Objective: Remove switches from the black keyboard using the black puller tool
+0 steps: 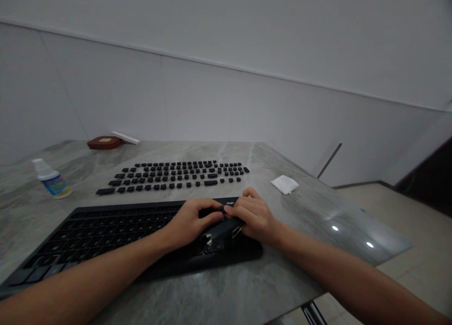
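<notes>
Left hand, right hand together over keyboard, both pinching tiny black bit; right's also got dark tool. Loose keycaps beyond.

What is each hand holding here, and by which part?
The right hand holds a dark tool by its right end. Left hand: fingertips at a small dark piece, hold unclear.

Keyboard flat on table, most of its visible key positions bare. Right hand grips dark tool with metal fittings over the keyboard's right end. Left hand, thumb and forefinger at a small black piece, identity unclear. Loose keycaps in rows beyond. Bottle at left; case and white bar near wall; tissue at right.
</notes>
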